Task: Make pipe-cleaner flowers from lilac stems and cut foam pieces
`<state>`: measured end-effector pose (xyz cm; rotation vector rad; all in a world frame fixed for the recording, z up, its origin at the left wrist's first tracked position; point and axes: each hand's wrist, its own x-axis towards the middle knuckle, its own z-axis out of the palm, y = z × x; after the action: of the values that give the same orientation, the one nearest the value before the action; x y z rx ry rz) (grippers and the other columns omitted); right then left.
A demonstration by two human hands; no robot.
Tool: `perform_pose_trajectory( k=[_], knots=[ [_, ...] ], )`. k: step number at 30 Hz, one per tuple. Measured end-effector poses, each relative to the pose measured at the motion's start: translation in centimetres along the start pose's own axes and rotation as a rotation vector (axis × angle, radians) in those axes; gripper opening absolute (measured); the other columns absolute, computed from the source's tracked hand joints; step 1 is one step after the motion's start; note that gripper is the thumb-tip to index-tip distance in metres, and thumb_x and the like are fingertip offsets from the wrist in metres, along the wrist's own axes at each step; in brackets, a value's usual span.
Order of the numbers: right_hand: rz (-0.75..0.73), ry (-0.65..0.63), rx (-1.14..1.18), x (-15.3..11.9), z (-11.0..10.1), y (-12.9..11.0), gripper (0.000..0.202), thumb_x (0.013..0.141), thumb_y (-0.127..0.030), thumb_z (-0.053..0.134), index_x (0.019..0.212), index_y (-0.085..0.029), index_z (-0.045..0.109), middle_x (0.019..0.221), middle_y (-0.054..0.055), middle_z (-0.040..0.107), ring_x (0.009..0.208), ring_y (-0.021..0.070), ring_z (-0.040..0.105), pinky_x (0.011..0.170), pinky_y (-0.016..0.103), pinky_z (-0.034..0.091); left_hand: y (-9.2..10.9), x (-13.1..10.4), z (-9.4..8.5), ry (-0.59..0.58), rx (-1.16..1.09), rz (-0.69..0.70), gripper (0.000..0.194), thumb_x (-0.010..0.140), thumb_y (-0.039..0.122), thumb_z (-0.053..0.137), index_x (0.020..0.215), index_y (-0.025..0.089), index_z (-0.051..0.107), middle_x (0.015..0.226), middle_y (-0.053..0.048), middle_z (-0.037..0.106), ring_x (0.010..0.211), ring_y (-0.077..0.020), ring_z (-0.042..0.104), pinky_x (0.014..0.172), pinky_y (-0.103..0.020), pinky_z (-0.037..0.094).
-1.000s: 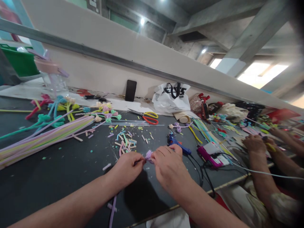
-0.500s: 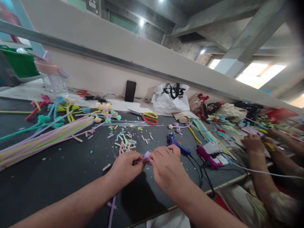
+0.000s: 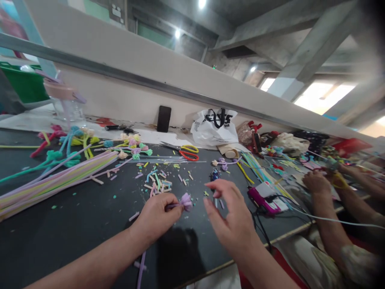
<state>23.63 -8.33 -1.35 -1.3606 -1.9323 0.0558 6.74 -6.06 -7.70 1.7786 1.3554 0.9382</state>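
My left hand pinches the stem of a purple pipe-cleaner flower between thumb and fingers, its bloom pointing right. A long purple stem hangs below that hand. Just to the right, my right hand is apart from the flower, thumb and fingers spread with nothing between them. Under and behind its fingers lies the blue glue gun, mostly hidden. Short cut pipe-cleaner pieces are scattered on the dark table beyond my hands.
A bundle of long pastel pipe cleaners lies at left. Scissors, a phone and a white bag are along the back. A magenta power bank with cables sits at right. Beyond it a co-worker's hands are working.
My right hand has let go of the purple flower and moved right, its fingers opening over the glue gun. The left hand still holds the flower in about the same place.
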Motion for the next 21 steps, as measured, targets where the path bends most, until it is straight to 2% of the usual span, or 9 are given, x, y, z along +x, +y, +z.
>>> perform_pose_trajectory(
  k=[3,5,6,9,12,16,21],
  knots=[
    [0.415,0.172,0.448,-2.3,1.5,1.0,0.031,0.074,-0.026,0.054,0.104,-0.021,0.049,0.095,0.005,0.055,0.082,0.0183,0.051,0.074,0.033,0.041,0.3,-0.1,-0.3,0.004,-0.064,-0.016,0.021,0.073,0.030,0.049,0.058,0.016,0.055,0.054,0.005,0.041,0.052,-0.0093,0.038,0.049,-0.020,0.028],
    [0.631,0.122,0.742,-4.1,3.3,1.1,0.035,0.071,-0.025,0.057,0.105,-0.023,0.050,0.097,0.004,0.055,0.085,0.0183,0.052,0.074,0.031,0.043,0.5,-0.1,-0.4,0.013,-0.115,-0.010,0.021,0.073,0.030,0.049,0.058,0.016,0.053,0.055,0.004,0.041,0.053,-0.0094,0.038,0.050,-0.020,0.029],
    [0.686,0.103,0.867,-4.8,4.2,1.0,0.036,0.070,-0.025,0.059,0.105,-0.024,0.051,0.099,0.004,0.056,0.087,0.0184,0.053,0.076,0.032,0.043,0.5,-0.1,-0.4,0.021,-0.140,-0.003,0.021,0.073,0.030,0.049,0.058,0.016,0.052,0.055,0.004,0.041,0.054,-0.0095,0.039,0.050,-0.020,0.030],
    [0.705,0.067,1.109,-5.7,6.0,-0.1,0.042,0.067,-0.026,0.063,0.108,-0.025,0.051,0.107,0.004,0.056,0.094,0.0197,0.052,0.082,0.033,0.042,0.6,-0.2,-0.4,0.035,-0.183,0.026,0.020,0.074,0.030,0.049,0.059,0.017,0.050,0.057,0.004,0.042,0.056,-0.0103,0.040,0.052,-0.020,0.033],
    [0.653,0.082,1.214,-4.9,6.1,-1.3,0.044,0.069,-0.028,0.064,0.112,-0.026,0.050,0.112,0.004,0.055,0.101,0.0205,0.051,0.088,0.034,0.041,0.4,-0.4,-0.4,0.044,-0.134,0.080,0.019,0.075,0.028,0.049,0.060,0.017,0.051,0.058,0.003,0.044,0.056,-0.0107,0.042,0.053,-0.021,0.034],
    [0.615,0.061,1.260,-3.8,5.4,-1.4,0.040,0.074,-0.027,0.064,0.112,-0.028,0.053,0.109,0.002,0.058,0.101,0.0179,0.052,0.088,0.030,0.041,0.2,-0.6,-0.4,0.054,-0.015,0.184,0.017,0.075,0.025,0.049,0.061,0.017,0.052,0.058,0.003,0.047,0.056,-0.0105,0.044,0.054,-0.021,0.033],
    [0.622,-0.019,1.194,-3.9,5.5,-0.5,0.031,0.076,-0.026,0.064,0.106,-0.025,0.061,0.104,0.002,0.063,0.097,0.0163,0.055,0.089,0.029,0.040,0.2,-0.6,-0.4,0.026,0.044,0.215,0.017,0.076,0.025,0.049,0.061,0.017,0.052,0.059,0.002,0.048,0.056,-0.0104,0.044,0.054,-0.022,0.033]
  ],
)
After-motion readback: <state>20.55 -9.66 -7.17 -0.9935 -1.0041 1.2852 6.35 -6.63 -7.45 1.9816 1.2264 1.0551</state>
